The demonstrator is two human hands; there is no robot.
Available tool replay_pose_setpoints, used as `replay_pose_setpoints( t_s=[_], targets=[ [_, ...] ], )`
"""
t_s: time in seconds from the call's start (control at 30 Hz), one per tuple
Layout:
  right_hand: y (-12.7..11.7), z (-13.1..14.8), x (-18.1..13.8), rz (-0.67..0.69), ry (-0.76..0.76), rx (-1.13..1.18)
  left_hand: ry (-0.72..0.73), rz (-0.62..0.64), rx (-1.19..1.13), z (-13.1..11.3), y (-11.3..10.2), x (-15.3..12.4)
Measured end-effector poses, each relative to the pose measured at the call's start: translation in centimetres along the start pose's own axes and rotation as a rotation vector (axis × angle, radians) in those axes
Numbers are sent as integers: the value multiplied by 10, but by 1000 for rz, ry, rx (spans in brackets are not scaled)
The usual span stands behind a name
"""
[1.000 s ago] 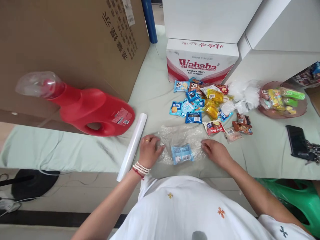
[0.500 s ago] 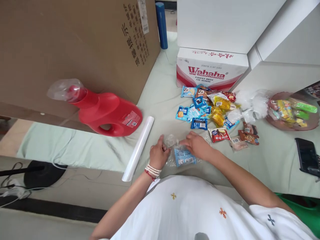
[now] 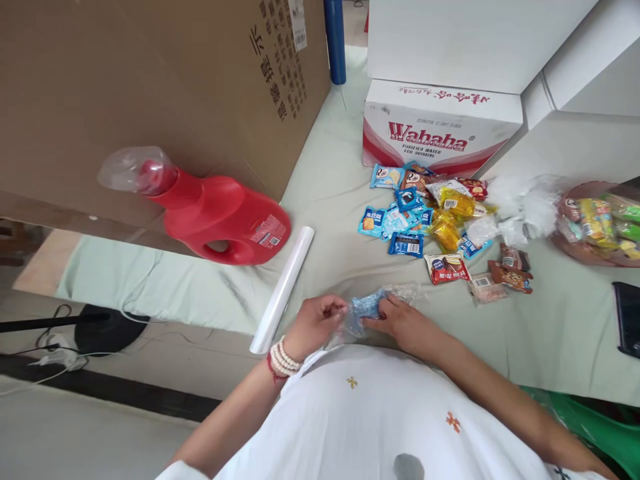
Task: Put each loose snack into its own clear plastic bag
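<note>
A blue snack packet (image 3: 367,305) lies in crinkled clear plastic film (image 3: 403,292) at the table's near edge, between my two hands. My left hand (image 3: 315,325), with bead bracelets at the wrist, is closed with thumb and fingers pinching the film on the packet's left. On the other side, my right hand (image 3: 407,325) has its fingers pressed onto the packet's right part, gripping it through the film. Left of my hands a long white roll of plastic film (image 3: 283,290) rests on the green cloth.
Several snack packets (image 3: 406,244) are heaped ahead, before the Wahaha carton (image 3: 435,130). Crumpled clear film (image 3: 525,207) and a bowl (image 3: 575,248) of snacks sit to the right, beside a phone (image 3: 627,317). A red jug (image 3: 225,217) lies left against a large cardboard box (image 3: 165,80).
My left hand has drawn back toward me and pinches the film. My right hand has moved onto the packet, which is now more crumpled and bunched. The view has shifted slightly.
</note>
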State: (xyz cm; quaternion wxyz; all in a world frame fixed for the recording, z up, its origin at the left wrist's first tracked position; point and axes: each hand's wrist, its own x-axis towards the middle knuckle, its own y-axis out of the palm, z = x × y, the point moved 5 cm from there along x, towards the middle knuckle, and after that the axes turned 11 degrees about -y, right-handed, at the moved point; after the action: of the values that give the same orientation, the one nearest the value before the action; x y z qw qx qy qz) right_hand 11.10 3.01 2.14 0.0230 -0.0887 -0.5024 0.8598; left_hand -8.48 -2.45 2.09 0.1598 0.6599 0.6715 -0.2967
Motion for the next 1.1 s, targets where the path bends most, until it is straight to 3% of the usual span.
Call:
replay_pose_setpoints(
  t_s=[0.17, 0.23, 0.4, 0.47, 0.57, 0.67, 0.73, 0.8, 0.87, 0.97, 1.03, 1.1],
  targets=[
    [5, -5, -6, -61, 49, 134, -114, 126, -331, -17, 48, 25],
    [1, -4, -15, -111, 59, 220, -112, 165, -363, -19, 53, 28],
    [-14, 0, -32, -205, 16, 305, -41, 435, -319, -27, 52, 26],
    [-15, 0, -36, -223, -6, 312, 25, 362, -90, -28, 49, 31],
    [-10, -7, -39, -315, -1, 327, 166, 60, 338, -30, 48, 37],
    [-8, -31, -50, -563, 365, 120, 278, -147, 613, -26, 59, 32],
    [-7, -43, -59, -655, 634, -66, 327, -262, 702, -24, 64, 26],
    [-8, -46, -60, -642, 706, -135, 345, -422, 743, -25, 62, 21],
    [-10, -45, -56, -608, 678, -88, 307, -553, 777, -27, 56, 21],
    [-16, -33, -41, -538, 582, 85, 182, -458, 844, -26, 57, 30],
    [-16, -20, -22, -448, 456, 167, 111, -338, 852, -24, 61, 36],
    [-15, -7, -4, -388, 331, 184, 74, -301, 799, -22, 62, 40]
  ],
)
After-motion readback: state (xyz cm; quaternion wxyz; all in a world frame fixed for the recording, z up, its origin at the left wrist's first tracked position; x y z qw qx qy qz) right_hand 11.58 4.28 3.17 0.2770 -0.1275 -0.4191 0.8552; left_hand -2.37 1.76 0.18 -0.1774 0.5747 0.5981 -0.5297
